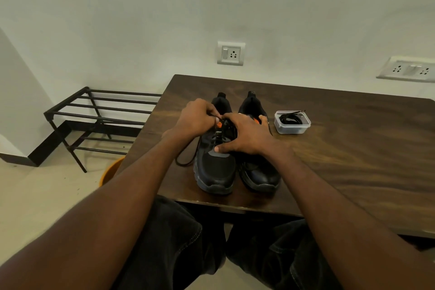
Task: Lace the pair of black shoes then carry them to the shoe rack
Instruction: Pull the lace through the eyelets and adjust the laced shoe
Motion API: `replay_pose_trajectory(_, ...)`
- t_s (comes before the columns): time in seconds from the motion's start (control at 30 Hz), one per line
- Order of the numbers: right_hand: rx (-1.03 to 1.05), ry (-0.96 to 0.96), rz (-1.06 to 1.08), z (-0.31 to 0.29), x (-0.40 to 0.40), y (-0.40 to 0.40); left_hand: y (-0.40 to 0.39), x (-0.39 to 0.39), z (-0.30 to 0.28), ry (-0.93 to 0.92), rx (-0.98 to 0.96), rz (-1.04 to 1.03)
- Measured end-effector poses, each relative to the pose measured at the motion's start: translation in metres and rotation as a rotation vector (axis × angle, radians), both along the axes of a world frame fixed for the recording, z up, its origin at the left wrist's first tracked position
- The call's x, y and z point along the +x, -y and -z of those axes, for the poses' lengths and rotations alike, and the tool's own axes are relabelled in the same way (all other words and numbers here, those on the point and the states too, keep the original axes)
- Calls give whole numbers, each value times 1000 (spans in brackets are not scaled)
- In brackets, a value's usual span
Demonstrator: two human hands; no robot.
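Observation:
Two black shoes stand side by side on the dark wooden table (353, 148), toes toward me. My left hand (195, 119) pinches a black lace (186, 155) at the upper eyelets of the left shoe (215, 172); a loose loop of that lace trails off the shoe's left side onto the table. My right hand (247, 135) grips the same shoe's tongue area, thumb pressed on the vamp, fingers spreading over toward the right shoe (259, 174). A second black lace lies coiled in a small clear plastic tub (292, 125) right of the shoes.
A black metal shoe rack (94, 115) stands on the floor left of the table, against the wall. An orange bucket (110, 172) sits beside the table's left edge. Wall sockets are behind the table. My knees are under the near edge.

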State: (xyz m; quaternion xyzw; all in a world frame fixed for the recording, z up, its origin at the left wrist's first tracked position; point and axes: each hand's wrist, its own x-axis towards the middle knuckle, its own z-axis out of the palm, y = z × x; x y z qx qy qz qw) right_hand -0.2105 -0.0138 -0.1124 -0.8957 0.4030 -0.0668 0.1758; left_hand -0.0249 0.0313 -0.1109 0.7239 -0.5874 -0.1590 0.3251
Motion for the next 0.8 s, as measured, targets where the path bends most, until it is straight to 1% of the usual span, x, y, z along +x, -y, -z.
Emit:
replay_pose_trajectory(0.07,8,8,2,0,0,-1,-3,4,-1,-152,-39,-66)
replay_pose_trajectory(0.13,14,18,7,0,-1,-1,-8,4,-1,-366,-56,-96)
replay_pose_trajectory(0.17,15,19,7,-1,-1,-1,-10,3,-2,-424,-54,-90)
replay_pose_trajectory(0.2,15,18,2,-1,0,-1,-10,1,-2,-422,-50,-74)
replay_pose_trajectory(0.27,11,14,-4,-1,1,-1,-9,-4,-1,-292,-62,-28)
replay_pose_trajectory(0.3,15,10,-4,-1,1,-1,-10,-7,-2,-179,-64,-3)
replay_pose_trajectory(0.37,15,10,0,-2,2,-1,-8,-12,-5,145,-27,33)
replay_pose_trajectory(0.4,13,14,1,-2,1,-1,-7,-13,-5,278,4,29)
replay_pose_trajectory(0.43,12,17,0,-2,2,-1,-6,-14,-5,356,21,2)
replay_pose_trajectory(0.47,13,17,1,-2,1,-1,-4,-14,-5,366,20,-34)
replay_pose_trajectory(0.5,14,15,4,-2,1,-1,-3,-13,-7,273,-11,-74)
replay_pose_trajectory(0.53,14,8,6,-2,1,-2,-2,-11,-9,82,-52,-109)
replay_pose_trajectory(0.6,6,-2,0,-3,1,-1,-5,-7,-15,-391,-114,-147)
replay_pose_trajectory(0.63,2,-3,-6,-3,1,-1,-8,-6,-16,-544,-114,-145)
replay_pose_trajectory(0.67,-3,-2,-13,-4,0,-1,-11,-5,-16,-581,-118,-129)
replay_pose_trajectory(0.7,-11,-7,-19,-4,0,-1,-13,-2,-12,-488,-122,-109)
replay_pose_trajectory(0.77,-41,-27,-28,-5,0,-1,-17,0,-3,-118,-83,-44)
replay_pose_trajectory(0.8,-55,-37,-28,-6,0,-1,-16,0,3,26,-67,-19)
